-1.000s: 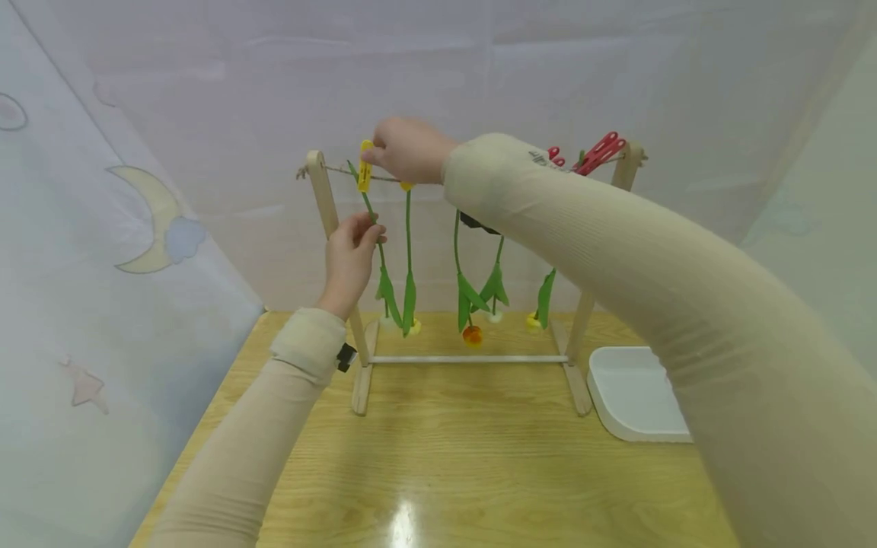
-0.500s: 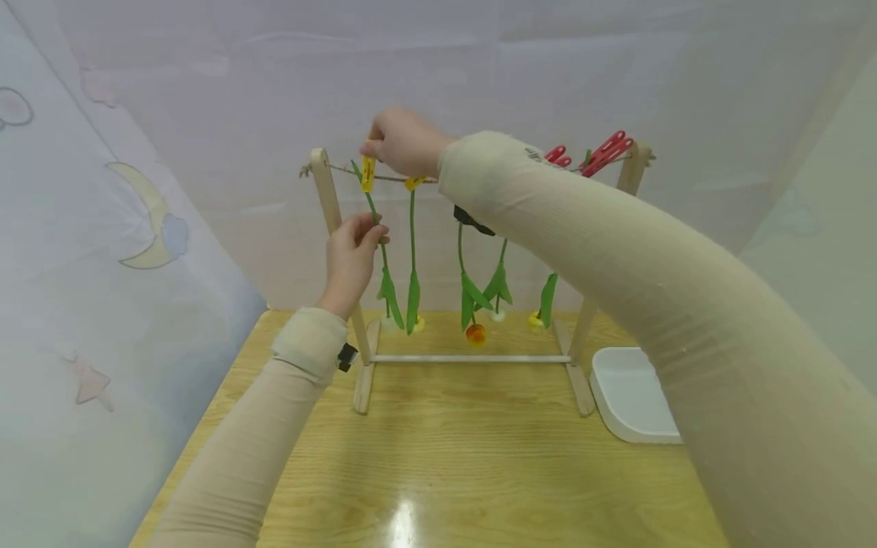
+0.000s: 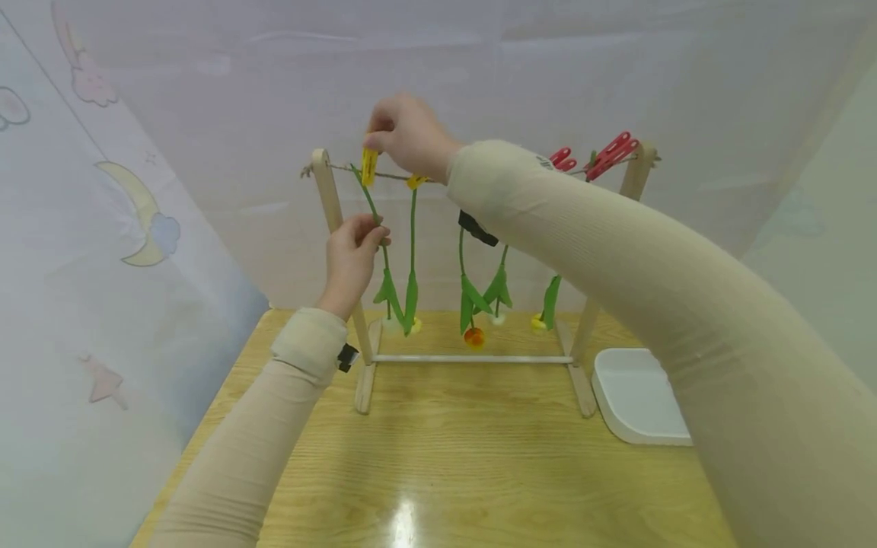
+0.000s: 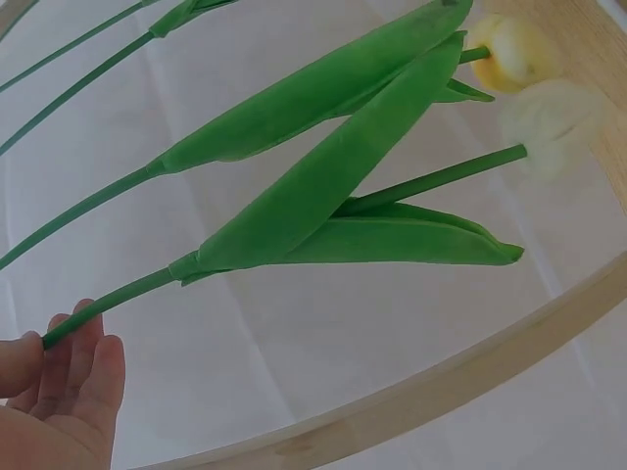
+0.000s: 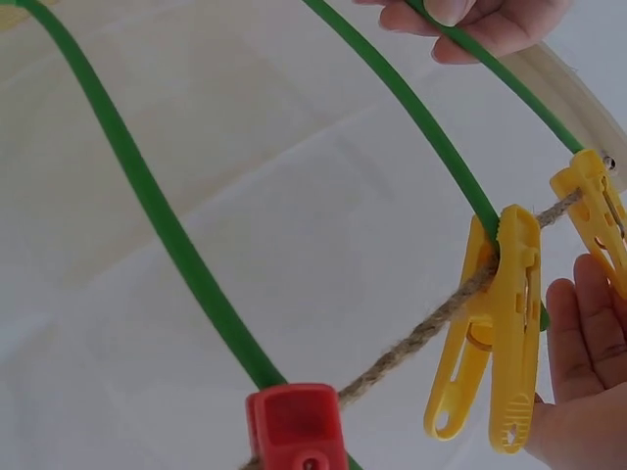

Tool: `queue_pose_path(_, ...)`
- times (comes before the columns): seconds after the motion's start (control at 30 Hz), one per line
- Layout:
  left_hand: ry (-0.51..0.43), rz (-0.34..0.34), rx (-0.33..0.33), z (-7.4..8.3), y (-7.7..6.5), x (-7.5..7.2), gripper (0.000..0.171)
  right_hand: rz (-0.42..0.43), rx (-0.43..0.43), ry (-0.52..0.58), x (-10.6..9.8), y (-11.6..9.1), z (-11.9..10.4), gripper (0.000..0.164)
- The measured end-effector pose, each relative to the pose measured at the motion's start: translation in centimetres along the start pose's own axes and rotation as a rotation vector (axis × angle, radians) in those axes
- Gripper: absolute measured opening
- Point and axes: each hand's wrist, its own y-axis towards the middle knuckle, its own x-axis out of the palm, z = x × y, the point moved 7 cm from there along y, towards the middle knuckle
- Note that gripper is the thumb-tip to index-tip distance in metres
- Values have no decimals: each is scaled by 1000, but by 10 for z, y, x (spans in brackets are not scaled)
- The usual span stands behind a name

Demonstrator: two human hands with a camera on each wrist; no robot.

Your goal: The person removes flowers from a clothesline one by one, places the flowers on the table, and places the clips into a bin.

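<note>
My left hand (image 3: 351, 259) pinches the green stem (image 4: 118, 299) of an upside-down artificial tulip with a whitish bloom (image 4: 554, 127). Higher up, my right hand (image 3: 411, 133) holds the upper end of a yellow clothespin (image 3: 369, 166), whose jaws are at the twine and the same stem. In the right wrist view, a second yellow clothespin (image 5: 514, 323) clamps another stem to the twine (image 5: 416, 343). That stem belongs to a yellow tulip (image 4: 514, 54) hanging alongside. Nearer that camera, a red clothespin (image 5: 299, 426) is at a further stem. My right fingertips are partly hidden.
The twine runs between the posts of a wooden rack (image 3: 325, 194) on a wooden table (image 3: 438, 472). Further right hang an orange tulip (image 3: 474, 338) and others, with red clothespins (image 3: 612, 156) above. A white tray (image 3: 640, 396) stands at the right, partly behind my right sleeve.
My right hand has risen slightly and now covers the top of the yellow clothespin. The left hand stays on the stem. The head view has shifted a little.
</note>
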Motion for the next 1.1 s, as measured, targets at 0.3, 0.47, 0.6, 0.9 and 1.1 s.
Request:
queue_pose_path(0.3,-3,5,-10,-2,-3,-4,22,88,-22,41,-7,-8,0,22)
queue_pose_path(0.47,21,3,-8,-4,-6,-5,22,125,-21,97,-10,-13,1,20)
queue_pose_path(0.6,28,5,-1,-5,-8,-6,21,157,-39,115,-14,-17,2,20)
queue_pose_path(0.9,15,12,-18,-10,-9,-12,21,215,-54,119,-24,-24,8,23)
queue_pose_path(1.1,31,17,-24,-14,-12,-16,22,254,-37,158,-27,-33,15,25)
